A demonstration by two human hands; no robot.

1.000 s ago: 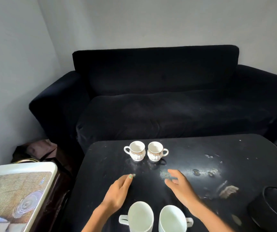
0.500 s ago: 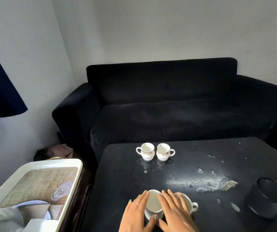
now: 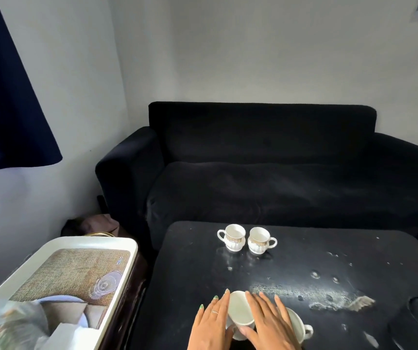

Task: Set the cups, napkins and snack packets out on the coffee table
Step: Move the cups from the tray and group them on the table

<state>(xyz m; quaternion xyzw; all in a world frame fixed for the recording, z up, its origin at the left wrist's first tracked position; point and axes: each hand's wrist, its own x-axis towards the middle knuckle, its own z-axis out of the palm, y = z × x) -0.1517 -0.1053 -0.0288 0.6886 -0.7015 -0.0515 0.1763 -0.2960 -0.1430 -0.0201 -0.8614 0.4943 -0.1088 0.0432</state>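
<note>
While both hands flank it, the near cup (image 3: 240, 310) sits at the coffee table (image 3: 192, 274)'s near edge: left hand (image 3: 211, 324) and right hand (image 3: 268, 322) fingers straight, slightly spread (touching its sides).

Green-painted nails; ring on left hand (image 3: 209, 322)

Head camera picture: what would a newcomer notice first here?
Both hands, left hand and right hand, lie flat against a plain white cup at the black coffee table's near edge. Two patterned cups stand side by side at the far edge, before a dark sofa.
</note>
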